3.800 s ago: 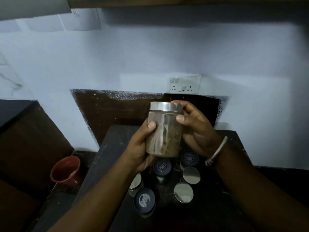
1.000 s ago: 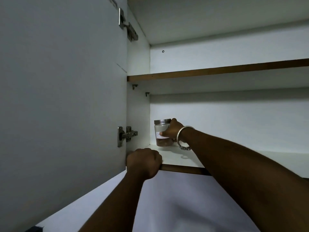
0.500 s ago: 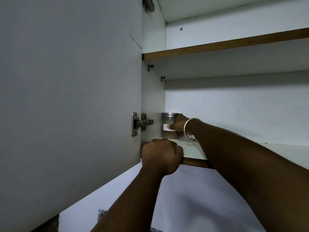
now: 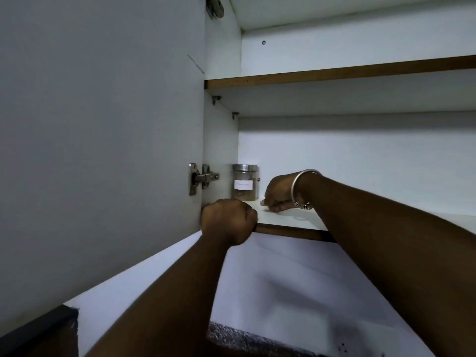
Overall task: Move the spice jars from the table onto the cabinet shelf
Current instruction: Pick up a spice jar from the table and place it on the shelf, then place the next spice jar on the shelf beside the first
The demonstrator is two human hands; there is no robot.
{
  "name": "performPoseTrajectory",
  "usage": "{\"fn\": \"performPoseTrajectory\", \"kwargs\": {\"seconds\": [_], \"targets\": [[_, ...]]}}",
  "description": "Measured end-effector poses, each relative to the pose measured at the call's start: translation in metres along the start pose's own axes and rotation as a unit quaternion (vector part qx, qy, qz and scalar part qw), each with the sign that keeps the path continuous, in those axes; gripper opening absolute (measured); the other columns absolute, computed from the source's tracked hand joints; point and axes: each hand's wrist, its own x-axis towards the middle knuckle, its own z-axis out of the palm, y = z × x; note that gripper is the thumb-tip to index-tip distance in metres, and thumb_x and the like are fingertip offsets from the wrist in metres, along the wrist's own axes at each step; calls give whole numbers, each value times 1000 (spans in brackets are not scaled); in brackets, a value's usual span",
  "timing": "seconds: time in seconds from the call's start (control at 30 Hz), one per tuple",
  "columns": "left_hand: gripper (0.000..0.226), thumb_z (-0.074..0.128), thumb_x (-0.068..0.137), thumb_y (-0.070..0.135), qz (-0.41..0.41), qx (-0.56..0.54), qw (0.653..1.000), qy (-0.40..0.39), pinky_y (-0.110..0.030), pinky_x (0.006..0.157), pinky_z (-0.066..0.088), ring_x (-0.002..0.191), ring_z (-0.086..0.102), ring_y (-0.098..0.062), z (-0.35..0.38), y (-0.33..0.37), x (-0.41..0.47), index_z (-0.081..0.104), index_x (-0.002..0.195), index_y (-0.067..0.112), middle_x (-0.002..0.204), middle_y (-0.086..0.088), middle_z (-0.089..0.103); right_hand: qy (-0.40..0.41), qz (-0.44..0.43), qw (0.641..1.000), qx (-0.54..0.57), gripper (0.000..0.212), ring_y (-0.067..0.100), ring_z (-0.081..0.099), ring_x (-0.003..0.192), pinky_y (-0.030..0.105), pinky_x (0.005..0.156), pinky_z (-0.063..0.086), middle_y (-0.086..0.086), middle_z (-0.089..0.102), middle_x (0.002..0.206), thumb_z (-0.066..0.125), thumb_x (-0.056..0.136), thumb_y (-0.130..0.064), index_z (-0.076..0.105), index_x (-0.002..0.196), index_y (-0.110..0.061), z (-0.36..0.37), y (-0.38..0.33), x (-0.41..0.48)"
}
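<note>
- Spice jar [image 4: 245,182] — clear body, metal lid, small white label facing out, brownish contents low inside. It stands upright on the lower cabinet shelf [image 4: 288,217], in the back left corner, just beside the cabinet's side wall. No hand touches it.
- Right hand [image 4: 279,193] — rests on the shelf surface just right of the jar, apart from it, fingers curled loosely downward with the tips on the white board. It holds nothing. A metal bangle [image 4: 304,176] sits at the wrist.
- Left hand [image 4: 228,220] — closed in a fist over the front left edge of the lower shelf, clamped on the brown edge strip near the hinge side.
- Cabinet door [image 4: 98,137] — swung open to the left, grey-white, with a metal hinge [image 4: 202,177] at jar height.
- Upper shelf [image 4: 334,73] — brown front edge, above the jar's compartment.
- White wall [image 4: 296,292] below the cabinet — plain.
</note>
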Motion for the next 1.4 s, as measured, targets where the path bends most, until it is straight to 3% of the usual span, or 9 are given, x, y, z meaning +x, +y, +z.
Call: {"fn": "performPoseTrajectory", "kwargs": {"seconds": [0.1,0.23,0.4,0.5,0.67,0.87,1.07,1.17,1.4], "targets": [[53,29,91,49,-21,-8,999,-43,-33,74,47,93,69,-31,-10,4,-2,73,87,20,96,-8,74,35,-65,979,-191,12,25,55,92,35,84,48,11,60,99,61,99,-17,59,92,-7,9,3,-52],[43,36,102,40,-54,-53,985,-154,-41,92,51,111,65,-35,-37,17,-10,73,106,19,120,-14,71,82,-96,974,-189,19,26,57,95,34,84,48,18,64,103,52,101,-11,64,99,4,24,10,-118],[48,42,96,42,-36,-273,960,-56,-45,85,54,104,70,-34,-74,67,-88,78,106,12,107,-15,78,122,-194,962,-150,25,30,64,112,34,94,49,23,69,124,54,97,-3,68,116,3,58,34,-198],[45,45,93,36,-50,-362,929,-54,-41,92,54,109,71,-27,-82,95,-161,75,118,13,115,-9,78,154,-251,950,-99,27,16,62,93,22,80,47,6,71,105,55,89,0,70,110,-7,102,70,-248],[43,49,95,36,-42,-399,905,-140,-33,83,50,98,71,-23,-59,107,-311,71,118,7,107,-11,78,97,-192,976,-2,39,31,69,100,41,86,55,13,73,109,60,81,-9,64,119,-5,214,153,-326],[35,60,95,32,-105,-352,862,-348,-31,88,53,98,68,-12,-12,94,-509,71,122,12,114,-6,76,-124,-80,988,35,44,27,69,107,32,89,54,12,72,117,69,88,-13,58,131,-9,364,248,-401],[36,61,79,19,-171,-302,854,-387,-27,80,46,98,67,-27,4,94,-628,73,113,13,108,-6,70,-276,-15,950,-142,94,40,60,117,48,98,53,17,51,135,84,66,-52,39,137,-10,479,307,-452],[34,58,81,17,-185,-299,847,-399,-34,82,50,98,63,-24,4,95,-650,72,112,14,109,-5,66,-251,-17,958,-140,102,42,58,120,47,99,51,19,41,141,82,71,-53,28,146,-10,507,321,-465],[36,61,81,9,-178,-348,817,-423,-25,85,44,101,59,-16,2,91,-653,69,115,13,114,-4,63,-205,-5,978,-27,86,30,63,114,42,93,55,7,55,130,84,63,-49,38,132,-24,490,325,-454]]}}
